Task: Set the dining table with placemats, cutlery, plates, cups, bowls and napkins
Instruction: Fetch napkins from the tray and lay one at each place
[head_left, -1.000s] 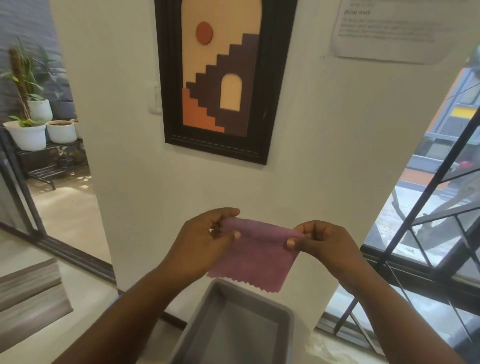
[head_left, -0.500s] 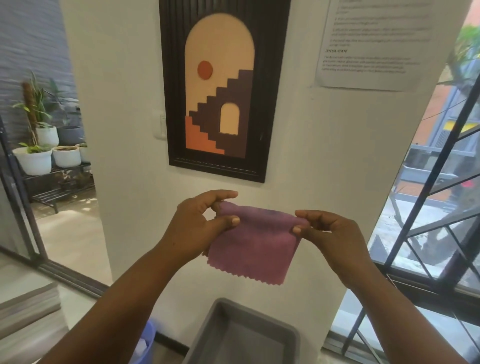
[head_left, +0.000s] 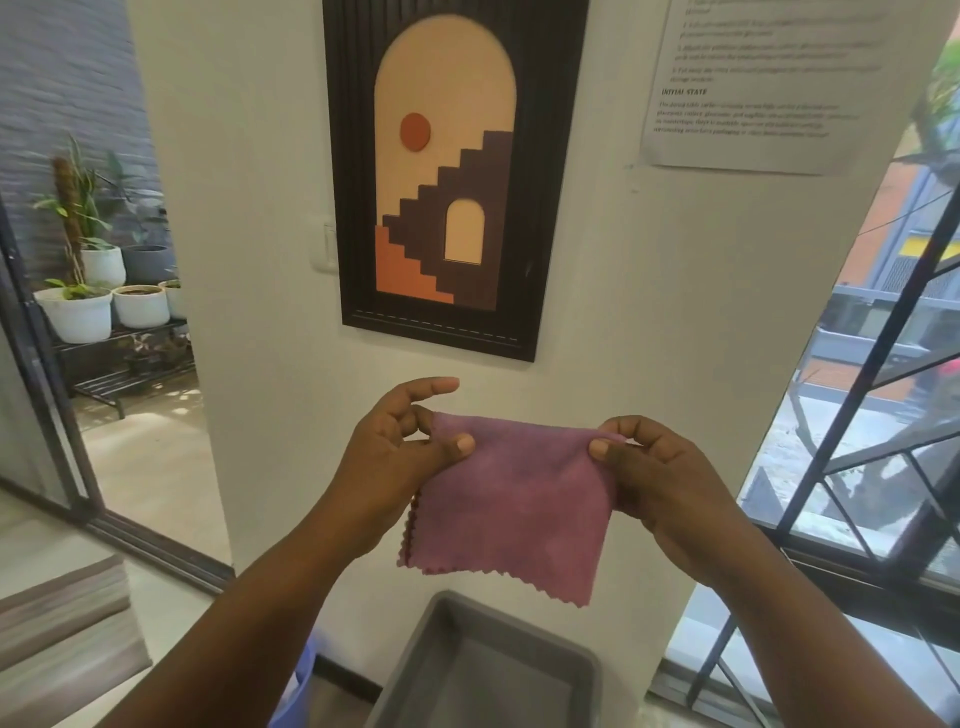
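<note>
Fingers (head_left: 460, 446) of our left hand (head_left: 387, 467) and right hand (head_left: 657, 480) pinch the 2 top corners of a purple napkin (head_left: 511, 506), which hangs below them, above a grey tub (head_left: 415, 670) near the wall. No table shows, so we judge the setting barely begun: this napkin is unplaced.

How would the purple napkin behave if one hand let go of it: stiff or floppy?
Likely floppy: the purple napkin hangs limp between the left hand and right hand, sagging at its free zigzag edge. Probably light, since fingertip pinches hold it. Released, it would likely swing and dangle.
</note>
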